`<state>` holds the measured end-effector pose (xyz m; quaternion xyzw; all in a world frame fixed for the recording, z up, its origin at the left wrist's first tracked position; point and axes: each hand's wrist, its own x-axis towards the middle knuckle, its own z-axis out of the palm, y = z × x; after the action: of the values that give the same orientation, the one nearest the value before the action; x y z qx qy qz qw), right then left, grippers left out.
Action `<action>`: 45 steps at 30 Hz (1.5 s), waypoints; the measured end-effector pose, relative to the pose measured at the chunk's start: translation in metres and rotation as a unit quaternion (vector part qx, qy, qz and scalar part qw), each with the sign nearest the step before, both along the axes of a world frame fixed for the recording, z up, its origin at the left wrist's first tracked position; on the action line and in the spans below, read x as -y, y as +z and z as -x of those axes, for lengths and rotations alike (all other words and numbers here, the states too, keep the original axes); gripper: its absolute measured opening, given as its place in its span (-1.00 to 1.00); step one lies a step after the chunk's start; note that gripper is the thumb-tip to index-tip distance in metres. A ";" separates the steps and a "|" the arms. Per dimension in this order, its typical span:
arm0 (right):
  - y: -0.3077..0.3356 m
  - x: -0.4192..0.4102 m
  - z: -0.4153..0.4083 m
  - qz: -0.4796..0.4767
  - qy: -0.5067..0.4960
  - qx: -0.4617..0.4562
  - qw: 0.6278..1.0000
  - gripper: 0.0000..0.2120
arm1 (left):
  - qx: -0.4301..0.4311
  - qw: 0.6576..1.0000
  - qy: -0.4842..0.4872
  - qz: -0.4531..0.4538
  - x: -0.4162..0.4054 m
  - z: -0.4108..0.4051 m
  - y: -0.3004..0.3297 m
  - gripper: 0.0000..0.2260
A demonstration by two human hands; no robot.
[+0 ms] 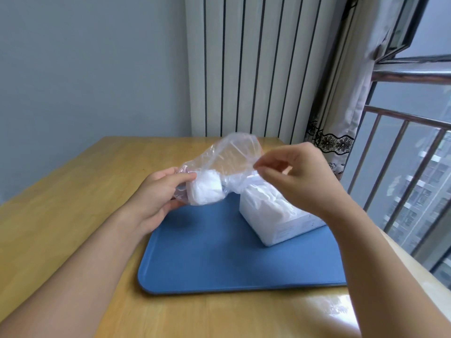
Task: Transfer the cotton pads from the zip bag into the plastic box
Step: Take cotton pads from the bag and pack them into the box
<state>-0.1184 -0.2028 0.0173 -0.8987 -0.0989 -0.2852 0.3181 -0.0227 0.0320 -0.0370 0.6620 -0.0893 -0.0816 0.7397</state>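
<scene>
Gripping the zip bag (227,162) near its lower end, the left hand (158,193) curls its fingers and thumb round the plastic where a small white clump of cotton pads (206,190) sits inside. The right hand (290,176) is raised beside it, thumb and forefinger pinched together on a thin fold of the bag's film. Between the two hands the bag hangs in the air, slack and mostly see-through, its upper part ballooned and holding nothing that I can make out.

Below the right hand stands the plastic box (280,215), on the far right part of the blue tray (219,264), just inside the tray's right edge. White pads fill it up to its top, and the bag's loose plastic drapes down onto that pile, so the bag seems to be touching the box's contents.

My reading is that the transfer is mostly done: the bulk of the pads lies in the box, and only the clump at the left hand is left in the bag. What remains is to work that last clump out through the bag's mouth and into the box; whether the box has a lid to close cannot be told.
</scene>
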 end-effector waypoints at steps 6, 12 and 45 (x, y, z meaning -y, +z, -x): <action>0.001 -0.009 0.003 -0.148 0.021 0.174 0.973 -0.79 | 0.017 1.000 0.005 0.018 0.006 0.006 0.001 -0.89; -0.005 -0.007 -0.003 -0.016 0.075 -0.006 0.997 -0.73 | 0.052 0.998 -0.040 0.000 0.006 0.012 0.001 -0.85; -0.003 0.021 -0.014 -0.402 0.087 -0.087 0.907 -0.85 | 0.151 0.952 0.194 -0.181 -0.020 -0.025 -0.023 -0.68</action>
<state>-0.1048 -0.2240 0.0146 -0.7037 -0.0253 -0.1931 0.6833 0.0028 0.0517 -0.0597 0.7940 -0.0536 0.1495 0.5869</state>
